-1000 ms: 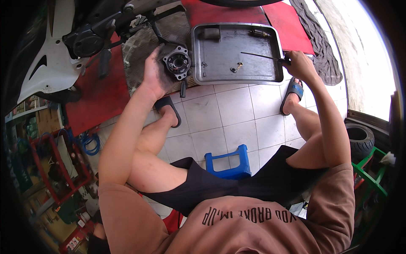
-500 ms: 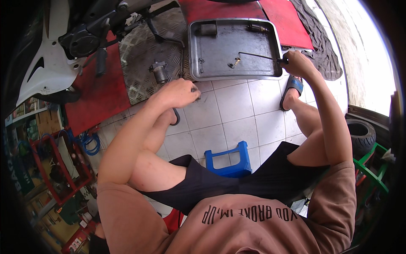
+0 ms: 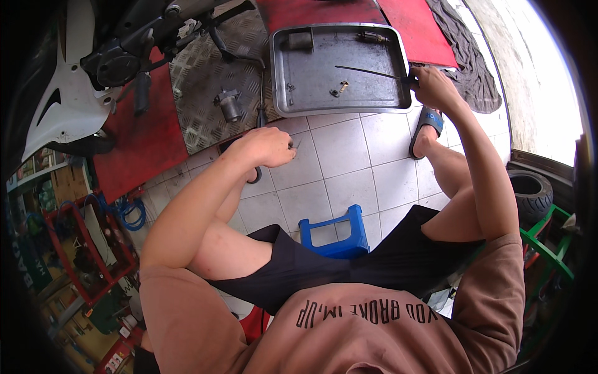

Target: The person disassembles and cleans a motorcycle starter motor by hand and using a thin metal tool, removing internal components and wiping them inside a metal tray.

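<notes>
The right hand (image 3: 436, 87) grips a thin-shafted tool (image 3: 370, 72) at the right edge of the metal tray (image 3: 342, 113), its shaft reaching over the tray. The left hand (image 3: 271, 147) is curled near the tread plate's (image 3: 202, 65) lower edge; whether it holds anything cannot be told. A cylindrical metal part (image 3: 230, 108) lies near that edge.
</notes>
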{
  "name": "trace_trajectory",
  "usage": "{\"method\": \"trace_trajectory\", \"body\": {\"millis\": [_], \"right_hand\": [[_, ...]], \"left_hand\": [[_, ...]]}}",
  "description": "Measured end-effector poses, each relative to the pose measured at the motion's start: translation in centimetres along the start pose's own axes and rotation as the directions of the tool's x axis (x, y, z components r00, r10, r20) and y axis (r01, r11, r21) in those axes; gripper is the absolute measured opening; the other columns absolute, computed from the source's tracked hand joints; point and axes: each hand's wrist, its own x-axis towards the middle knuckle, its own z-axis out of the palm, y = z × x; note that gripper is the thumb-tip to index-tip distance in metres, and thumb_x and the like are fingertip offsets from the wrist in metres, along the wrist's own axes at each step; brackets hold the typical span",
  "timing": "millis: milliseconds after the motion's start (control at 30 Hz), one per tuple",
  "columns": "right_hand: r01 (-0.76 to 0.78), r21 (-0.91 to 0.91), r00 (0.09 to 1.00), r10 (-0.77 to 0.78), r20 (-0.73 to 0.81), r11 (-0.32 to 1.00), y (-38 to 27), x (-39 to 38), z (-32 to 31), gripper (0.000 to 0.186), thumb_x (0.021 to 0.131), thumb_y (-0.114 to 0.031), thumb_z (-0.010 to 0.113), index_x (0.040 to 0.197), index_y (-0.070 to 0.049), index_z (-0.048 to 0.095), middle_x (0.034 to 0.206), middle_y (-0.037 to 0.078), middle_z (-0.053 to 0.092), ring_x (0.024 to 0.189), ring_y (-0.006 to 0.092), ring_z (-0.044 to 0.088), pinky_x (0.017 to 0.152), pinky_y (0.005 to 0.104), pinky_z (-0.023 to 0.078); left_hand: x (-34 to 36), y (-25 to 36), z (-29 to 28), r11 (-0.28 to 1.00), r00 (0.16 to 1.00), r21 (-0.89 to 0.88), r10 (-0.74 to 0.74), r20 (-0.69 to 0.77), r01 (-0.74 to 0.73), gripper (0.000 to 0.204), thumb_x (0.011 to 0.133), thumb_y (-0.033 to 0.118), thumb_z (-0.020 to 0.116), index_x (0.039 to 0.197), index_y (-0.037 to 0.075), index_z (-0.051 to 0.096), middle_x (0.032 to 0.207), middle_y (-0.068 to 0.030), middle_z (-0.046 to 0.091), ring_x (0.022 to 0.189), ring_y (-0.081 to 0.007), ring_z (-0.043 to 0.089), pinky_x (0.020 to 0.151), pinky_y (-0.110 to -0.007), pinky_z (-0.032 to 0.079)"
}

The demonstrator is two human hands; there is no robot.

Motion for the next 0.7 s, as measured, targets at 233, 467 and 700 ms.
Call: {"method": "trace_trajectory", "body": {"millis": [233,467,700], "right_hand": [[-0.022,0.026,1.0,0.022,0.005,0.999,-1.9,-0.1,-1.3,0.02,0.083,-0.016,0.062,0.098,-0.004,0.066,0.087,0.019,0.066,0.085,0.0377,0.063,0.075,0.046,0.049],[-0.025,-0.019,0.997,0.024,-0.069,1.0,-1.0,-0.2,-1.3,0.023,0.08,-0.024,0.063,0.088,-0.003,0.067,0.079,0.017,0.066,0.077,0.0362,0.065,0.071,0.045,0.052],[0.033,0.122,0.979,-0.007,-0.205,0.992,-2.8,-1.7,-5.7,0.028,0.08,-0.033,0.069,0.089,-0.006,0.07,0.066,0.011,0.066,0.063,0.0255,0.066,0.06,0.0368,0.05]], "left_hand": [[-0.3,-0.4,0.3,1.0,0.999,-0.003,-0.018,-0.029,0.018,0.04,0.089,0.034,0.049,0.116,0.008,0.065,0.103,-0.0197,0.067,0.102,-0.0375,0.062,0.092,-0.043,0.047],[-0.3,0.9,-2.0,0.985,0.91,-0.167,-0.104,-0.401,0.038,0.04,0.092,0.033,0.049,0.114,0.005,0.065,0.102,-0.013,0.07,0.089,-0.0324,0.067,0.084,-0.04,0.051],[0.3,-0.7,-3.5,-0.198,0.959,-0.947,-0.179,-0.218,-0.253,0.038,0.096,0.035,0.038,0.103,0.008,0.065,0.087,-0.005,0.068,0.077,-0.0181,0.064,0.072,-0.034,0.051]]}}
